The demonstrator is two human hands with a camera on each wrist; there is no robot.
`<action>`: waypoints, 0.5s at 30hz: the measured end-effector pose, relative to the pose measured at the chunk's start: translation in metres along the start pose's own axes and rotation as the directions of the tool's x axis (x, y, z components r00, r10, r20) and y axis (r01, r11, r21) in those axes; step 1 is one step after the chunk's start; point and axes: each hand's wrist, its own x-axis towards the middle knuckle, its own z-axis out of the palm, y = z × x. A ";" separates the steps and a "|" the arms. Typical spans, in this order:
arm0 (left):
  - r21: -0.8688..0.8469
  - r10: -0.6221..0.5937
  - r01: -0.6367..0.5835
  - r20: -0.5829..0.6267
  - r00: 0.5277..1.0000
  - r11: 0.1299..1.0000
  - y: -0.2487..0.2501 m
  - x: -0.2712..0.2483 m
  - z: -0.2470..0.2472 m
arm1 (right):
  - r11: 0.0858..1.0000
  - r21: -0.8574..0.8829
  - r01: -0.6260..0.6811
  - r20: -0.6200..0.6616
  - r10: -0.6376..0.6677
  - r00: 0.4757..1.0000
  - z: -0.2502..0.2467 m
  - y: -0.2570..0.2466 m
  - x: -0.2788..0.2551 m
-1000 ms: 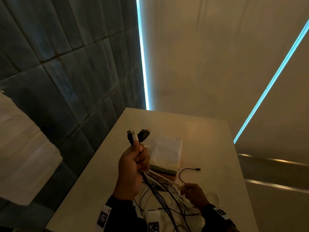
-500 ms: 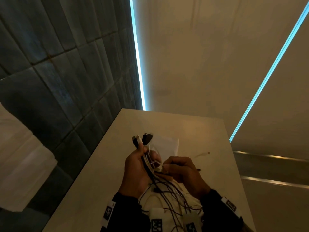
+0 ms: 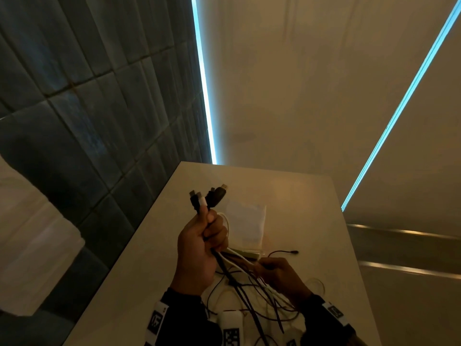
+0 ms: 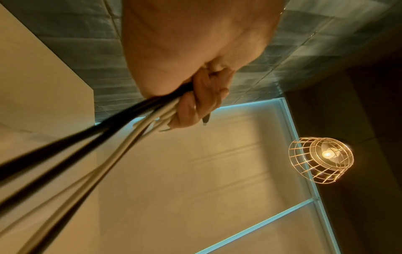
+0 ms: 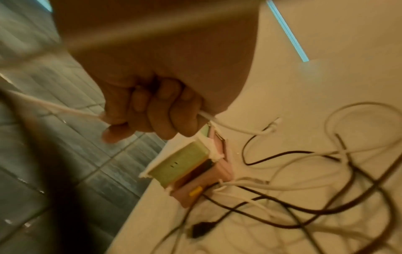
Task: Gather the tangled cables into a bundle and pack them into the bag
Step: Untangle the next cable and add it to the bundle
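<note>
My left hand [image 3: 202, 245] is raised above the table and grips a bunch of black and white cables, their plug ends [image 3: 207, 198] sticking up out of the fist. In the left wrist view the fingers [image 4: 202, 101] curl round those cables [image 4: 121, 123]. Lower and to the right, my right hand [image 3: 277, 273] grips a white cable [image 5: 230, 128] that runs through its fist [image 5: 152, 110]. More tangled cables [image 3: 254, 303] trail from both hands down onto the table. The white bag [image 3: 245, 224] lies flat on the table beyond my hands.
The pale table [image 3: 299, 196] runs narrow towards a dark tiled wall [image 3: 99, 121] on its left. A green and pink block [image 5: 187, 170] lies among the loose cables [image 5: 304, 189]. A black plug [image 3: 294, 252] lies right of the bag. A caged lamp [image 4: 322, 159] hangs overhead.
My right hand was up beside the left hand at the cables half a second ago; it has dropped down and to the right along a white cable. The left hand keeps its raised grip.
</note>
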 end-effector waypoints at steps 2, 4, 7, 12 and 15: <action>0.002 0.006 -0.006 -0.024 1.000 1.000 0.002 -0.001 -0.001 | 0.997 -0.073 0.000 -0.013 -0.001 1.000 -0.002 0.012 0.001; -0.003 0.019 -0.019 -0.037 0.999 1.000 0.003 -0.003 -0.002 | 0.991 -0.133 -0.008 -0.025 0.005 1.000 -0.006 0.023 0.000; 0.004 0.033 -0.033 -0.054 0.998 0.999 0.009 -0.002 -0.006 | 0.974 -0.214 -0.079 -0.095 0.060 0.994 -0.020 0.047 -0.006; 0.047 0.033 -0.029 -0.082 0.996 0.998 0.009 -0.003 -0.006 | 0.958 -0.262 -0.120 -0.198 0.069 0.978 -0.051 0.055 -0.032; 0.090 0.013 -0.006 -0.082 0.997 0.996 0.005 0.001 -0.001 | 0.944 -0.296 -0.149 -0.342 0.041 0.939 -0.077 0.049 -0.058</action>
